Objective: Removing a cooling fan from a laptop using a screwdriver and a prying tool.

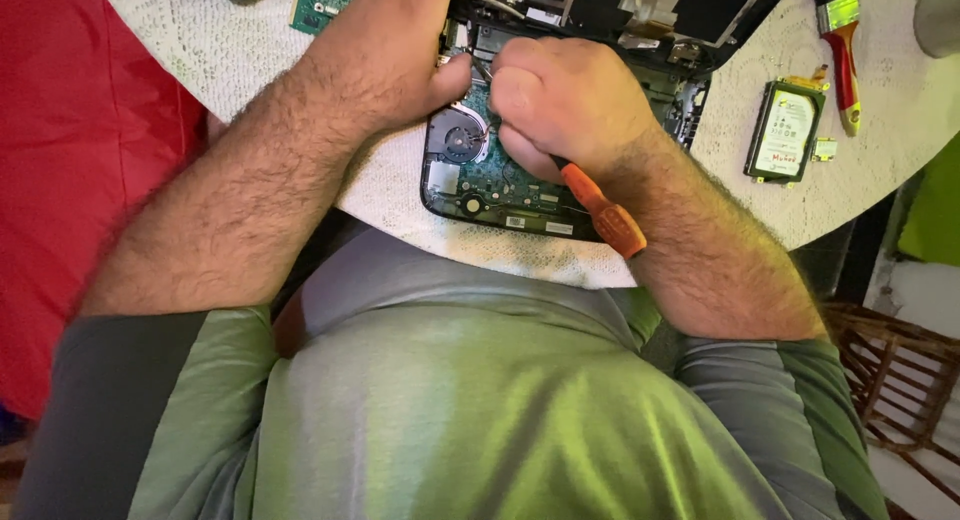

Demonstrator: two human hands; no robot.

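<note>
A round table (230, 50) under a pale, textured cloth fills the upper field, with red fabric (60, 160) at the left and a wicker basket (890, 380) at the lower right. At centre, the fingers of the right hand (565, 105) are curled closed around an orange-handled screwdriver (600, 212); the handle projects back along the wrist toward the body, while the tip is hidden beneath the fist, apparently against the circuit board. The left hand (385, 55) lies palm-down over the upper left corner of an opened laptop (500, 185), thumb pressed beside the right knuckles; whether its fingers grip anything cannot be told, as they are cut off at the top edge. The laptop sits at the near rim of the table, its cover off, exposing a green board and a round cooling fan (460, 140) just below the left thumb. Well to the right lies a removed hard drive (785, 130), and beyond it a paintbrush (840, 50) with red and yellow handle. A small loose green circuit board (318, 2) rests near the left forearm. The person wears a green and grey shirt (450, 410).
</note>
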